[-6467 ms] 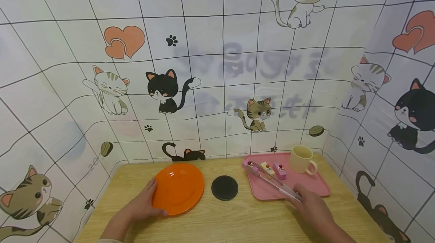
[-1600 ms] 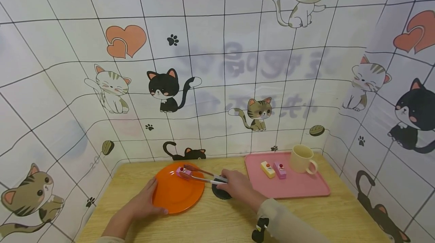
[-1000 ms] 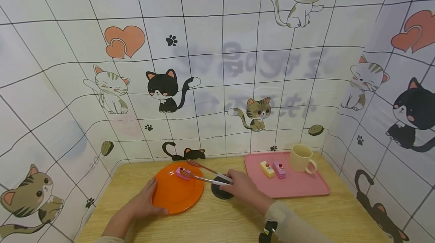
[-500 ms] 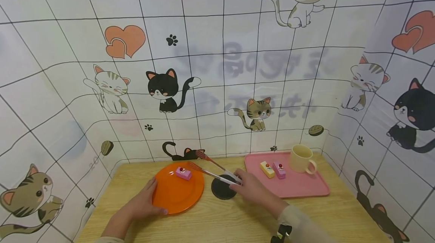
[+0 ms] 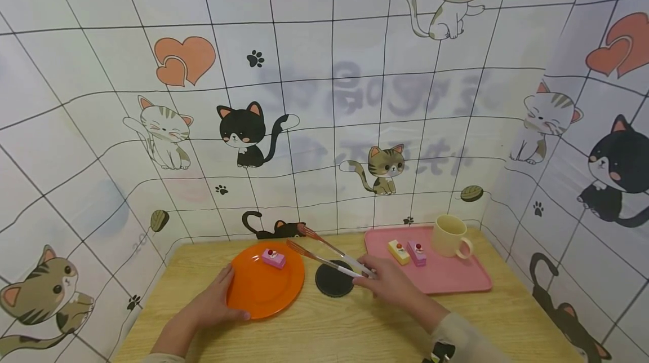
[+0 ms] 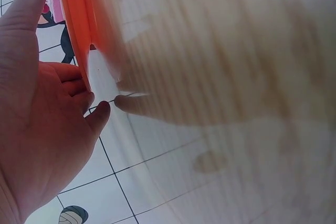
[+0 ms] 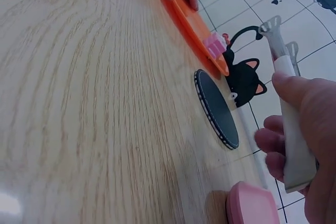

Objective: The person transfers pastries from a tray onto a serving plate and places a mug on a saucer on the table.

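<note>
An orange plate [image 5: 263, 298] lies at the left of the table, with one pink toy cake slice [image 5: 274, 259] near its back. My left hand [image 5: 210, 304] holds the plate's left rim, fingers at the side and thumb near the front edge. Tongs [image 5: 329, 264] are in my right hand [image 5: 387, 281]; their tips are spread, hold nothing and stand to the right of the cake, apart from it. Beneath the tongs is a round black coaster [image 5: 334, 281]. In the right wrist view, the thumb presses on the tongs' white handle [image 7: 294, 135].
A pink tray [image 5: 451, 278] at the back right bears a yellow cake slice [image 5: 399, 252], another pink cake slice [image 5: 417, 253] and a pale yellow mug [image 5: 450, 237]. Behind the wooden table [image 5: 304, 340] stands a cat-patterned wall sheet [image 5: 314, 199].
The pink cake slice has gone from the tray to the plate in the tongs. The tongs then spread, released it and drew back right. The left hand stays at the plate.
</note>
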Demonstrator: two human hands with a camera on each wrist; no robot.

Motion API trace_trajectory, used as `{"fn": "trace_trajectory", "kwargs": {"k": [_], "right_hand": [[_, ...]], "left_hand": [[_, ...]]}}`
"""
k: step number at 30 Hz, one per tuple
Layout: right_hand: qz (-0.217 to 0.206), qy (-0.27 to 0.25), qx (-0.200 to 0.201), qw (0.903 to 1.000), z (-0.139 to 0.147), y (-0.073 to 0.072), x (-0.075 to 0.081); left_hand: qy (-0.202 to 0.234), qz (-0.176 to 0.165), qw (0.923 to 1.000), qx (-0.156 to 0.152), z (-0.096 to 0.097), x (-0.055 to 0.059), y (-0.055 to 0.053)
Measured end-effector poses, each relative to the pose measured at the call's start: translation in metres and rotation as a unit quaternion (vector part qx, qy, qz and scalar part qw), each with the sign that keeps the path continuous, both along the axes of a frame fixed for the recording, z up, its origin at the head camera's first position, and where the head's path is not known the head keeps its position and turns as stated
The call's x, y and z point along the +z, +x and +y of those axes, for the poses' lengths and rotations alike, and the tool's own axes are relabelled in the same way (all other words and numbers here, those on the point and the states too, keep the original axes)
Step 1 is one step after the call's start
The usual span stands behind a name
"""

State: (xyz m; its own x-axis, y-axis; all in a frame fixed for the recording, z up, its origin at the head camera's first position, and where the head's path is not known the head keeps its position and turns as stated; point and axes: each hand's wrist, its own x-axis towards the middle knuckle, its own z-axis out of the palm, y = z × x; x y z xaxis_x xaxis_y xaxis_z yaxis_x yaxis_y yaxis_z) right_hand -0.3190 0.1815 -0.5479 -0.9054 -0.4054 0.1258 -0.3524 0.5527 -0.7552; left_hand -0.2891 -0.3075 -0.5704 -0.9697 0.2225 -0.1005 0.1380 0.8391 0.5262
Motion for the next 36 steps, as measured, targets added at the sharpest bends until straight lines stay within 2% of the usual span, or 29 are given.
{"fn": "trace_trajectory", "kwargs": {"k": [4, 13, 18, 27, 36], "right_hand": [[0.022, 0.009, -0.018, 0.9996, 0.005, 0.004, 0.000], [0.014, 0.019, -0.085, 0.9961, 0.022, 0.013, -0.002], [0.007, 0.008, -0.105, 0.9945, 0.036, 0.019, 0.000], [0.034, 0.036, -0.144, 0.9882, 0.056, 0.025, 0.000], [0.004, 0.017, -0.174, 0.9847, 0.081, 0.033, -0.001]], "left_hand": [[-0.001, -0.004, 1.0000, 0.003, 0.000, 0.000, 0.000], [-0.006, -0.009, 0.9999, 0.004, -0.001, -0.001, -0.002], [-0.006, -0.011, 0.9999, 0.006, -0.001, -0.001, -0.003], [-0.007, -0.014, 0.9999, 0.007, 0.001, 0.000, -0.002], [-0.005, -0.014, 0.9999, 0.006, 0.002, 0.003, 0.000]]}}
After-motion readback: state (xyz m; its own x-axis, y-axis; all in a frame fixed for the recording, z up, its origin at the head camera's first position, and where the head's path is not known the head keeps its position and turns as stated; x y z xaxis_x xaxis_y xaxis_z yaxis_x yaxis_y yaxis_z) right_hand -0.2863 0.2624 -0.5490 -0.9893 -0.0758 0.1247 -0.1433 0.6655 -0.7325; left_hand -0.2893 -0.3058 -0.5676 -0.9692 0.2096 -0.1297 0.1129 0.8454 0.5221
